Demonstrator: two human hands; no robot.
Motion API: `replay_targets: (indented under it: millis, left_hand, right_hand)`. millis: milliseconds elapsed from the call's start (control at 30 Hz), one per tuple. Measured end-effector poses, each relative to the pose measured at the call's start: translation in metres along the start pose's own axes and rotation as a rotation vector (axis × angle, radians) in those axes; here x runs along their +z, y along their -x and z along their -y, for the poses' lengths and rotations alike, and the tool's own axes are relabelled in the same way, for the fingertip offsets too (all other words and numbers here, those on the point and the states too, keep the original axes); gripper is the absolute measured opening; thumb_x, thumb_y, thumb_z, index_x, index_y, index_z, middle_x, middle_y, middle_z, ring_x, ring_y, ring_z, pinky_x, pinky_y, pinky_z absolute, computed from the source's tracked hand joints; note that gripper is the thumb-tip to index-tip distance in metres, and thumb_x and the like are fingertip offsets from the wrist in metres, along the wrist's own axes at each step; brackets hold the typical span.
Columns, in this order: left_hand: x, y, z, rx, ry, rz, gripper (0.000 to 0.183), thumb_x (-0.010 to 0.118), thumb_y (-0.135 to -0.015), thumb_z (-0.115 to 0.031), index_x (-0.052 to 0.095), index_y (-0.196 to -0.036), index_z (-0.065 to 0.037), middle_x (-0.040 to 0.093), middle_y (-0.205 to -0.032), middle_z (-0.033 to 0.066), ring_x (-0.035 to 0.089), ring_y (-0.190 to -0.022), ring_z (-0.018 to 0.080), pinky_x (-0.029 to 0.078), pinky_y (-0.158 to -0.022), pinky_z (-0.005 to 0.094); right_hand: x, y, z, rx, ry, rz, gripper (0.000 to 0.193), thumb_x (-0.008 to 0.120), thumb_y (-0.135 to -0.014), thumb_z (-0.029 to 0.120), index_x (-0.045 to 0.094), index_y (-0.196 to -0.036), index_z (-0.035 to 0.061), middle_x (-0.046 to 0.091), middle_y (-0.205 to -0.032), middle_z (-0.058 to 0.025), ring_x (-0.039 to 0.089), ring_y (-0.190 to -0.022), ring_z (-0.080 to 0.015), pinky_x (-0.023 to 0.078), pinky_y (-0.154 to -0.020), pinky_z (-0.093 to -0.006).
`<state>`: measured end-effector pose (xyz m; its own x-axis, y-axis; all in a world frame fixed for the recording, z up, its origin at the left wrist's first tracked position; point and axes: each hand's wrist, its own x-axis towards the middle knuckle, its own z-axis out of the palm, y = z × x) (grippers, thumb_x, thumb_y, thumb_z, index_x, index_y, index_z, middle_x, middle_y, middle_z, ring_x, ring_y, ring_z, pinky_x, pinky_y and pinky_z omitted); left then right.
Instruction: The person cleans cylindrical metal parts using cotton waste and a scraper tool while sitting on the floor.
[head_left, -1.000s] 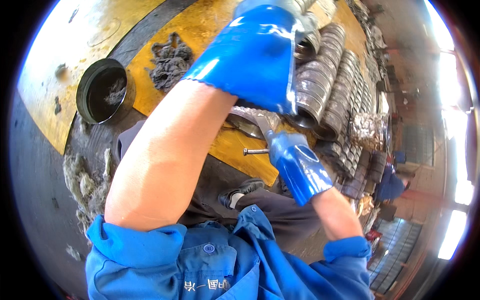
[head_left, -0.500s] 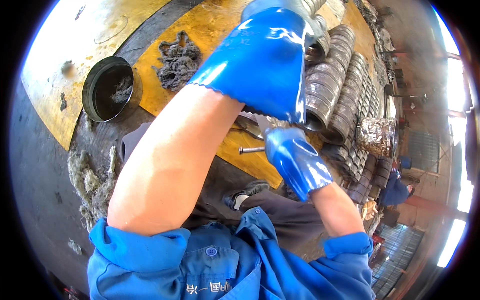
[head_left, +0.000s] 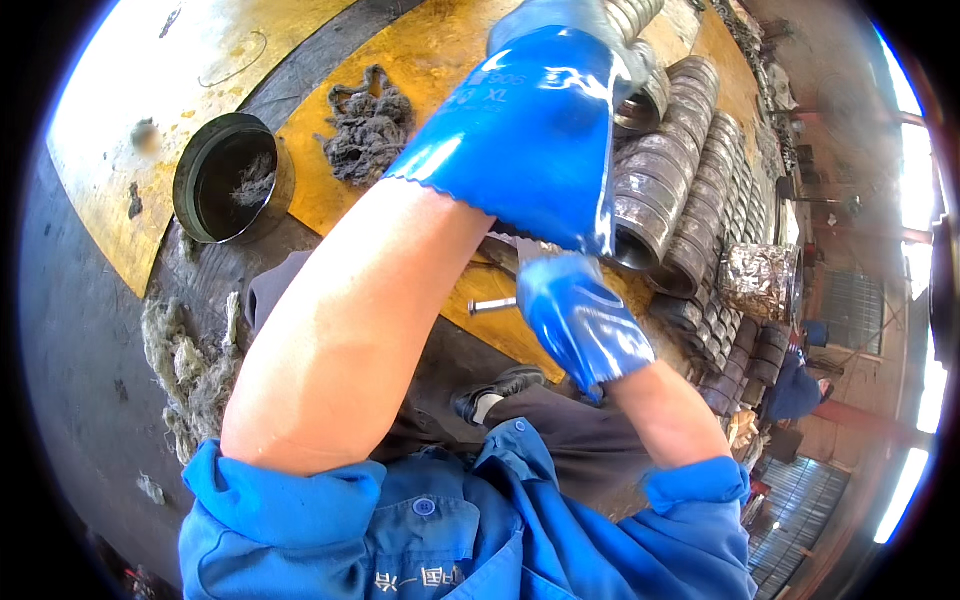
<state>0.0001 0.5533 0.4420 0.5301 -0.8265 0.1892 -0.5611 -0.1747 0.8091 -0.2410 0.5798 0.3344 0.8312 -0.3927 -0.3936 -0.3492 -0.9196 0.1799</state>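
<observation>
The left hand [head_left: 530, 120], in a blue rubber glove, is raised high at twelve o'clock in the head view, its fingers curled over the top of a metal ring [head_left: 640, 95] at the near end of the stack; how tightly they close on it I cannot tell, since the back of the glove hides the fingertips. Just below, at about four o'clock from that glove, the right hand [head_left: 580, 315], also gloved in blue, is wrapped shut around a tool whose short metal shaft [head_left: 492, 305] pokes out to nine o'clock from the fist. The tool's working end is hidden behind the left glove. Rows of grey metal rings [head_left: 700, 180] lie on their sides, running away toward one o'clock, touching one another. A wad of grey cotton waste [head_left: 368, 125] sits at ten o'clock from the left hand, and farther out at nine o'clock stands a round black tin [head_left: 228, 178] with more waste inside. Another tuft of fibres [head_left: 190, 360] lies at eight o'clock. All this rests on a worn yellow-painted bench [head_left: 130, 90] with dark bare patches. A black shoe [head_left: 498, 388] shows under the bench edge. At three o'clock a person in blue [head_left: 795, 385] bends over in a workshop with bright windows.
</observation>
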Motion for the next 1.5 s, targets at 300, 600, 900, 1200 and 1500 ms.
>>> replay_targets:
  millis: [300,600,900,1200,1500]
  left_hand:
    - [0.001,-0.002,0.007,-0.020,-0.016,0.004,0.078,0.078,-0.083,-0.046,0.052,-0.142,-0.003,0.063,-0.132,0.0196,0.063,-0.119,0.0313,0.053,-0.102,0.0383]
    - [0.018,-0.007,-0.011,0.014,0.038,0.031,0.078,0.078,-0.083,-0.046,0.052,-0.143,-0.003,0.063,-0.132,0.0193,0.063,-0.120,0.0310,0.053,-0.102,0.0381]
    - [0.030,-0.009,-0.012,0.021,0.048,0.039,0.078,0.078,-0.083,-0.046,0.051,-0.143,-0.003,0.062,-0.133,0.0189,0.063,-0.120,0.0307,0.053,-0.102,0.0380]
    - [0.027,-0.017,-0.002,0.021,0.027,0.025,0.078,0.078,-0.083,-0.046,0.051,-0.143,-0.004,0.062,-0.134,0.0186,0.063,-0.120,0.0304,0.053,-0.102,0.0378]
    - [0.059,-0.022,0.007,0.091,0.079,-0.026,0.080,0.078,-0.081,-0.051,0.056,-0.138,0.001,0.066,-0.126,0.0213,0.068,-0.112,0.0286,0.055,-0.096,0.0366]
  right_hand:
    - [-0.030,0.000,0.013,0.108,-0.044,0.110,0.012,0.063,-0.082,0.011,0.075,-0.083,0.0067,0.071,-0.075,-0.0166,0.072,-0.070,-0.0295,0.055,-0.056,-0.0431]
    - [-0.044,0.032,0.006,0.178,-0.070,0.180,0.011,0.064,-0.081,0.011,0.073,-0.081,0.0058,0.071,-0.074,-0.0166,0.072,-0.067,-0.0294,0.054,-0.055,-0.0422]
    - [-0.034,0.035,-0.004,0.242,-0.139,0.220,0.014,0.060,-0.085,0.010,0.071,-0.089,0.0031,0.071,-0.078,-0.0178,0.072,-0.071,-0.0322,0.056,-0.059,-0.0444]
    - [-0.016,0.023,-0.011,0.340,-0.188,0.280,0.035,0.059,-0.088,0.013,0.065,-0.120,-0.0006,0.074,-0.089,-0.0152,0.075,-0.082,-0.0305,0.058,-0.064,-0.0436]
    - [-0.001,0.049,-0.040,0.441,-0.390,0.324,0.035,0.053,-0.094,0.013,0.059,-0.126,-0.0004,0.073,-0.100,-0.0210,0.073,-0.087,-0.0360,0.058,-0.072,-0.0464]
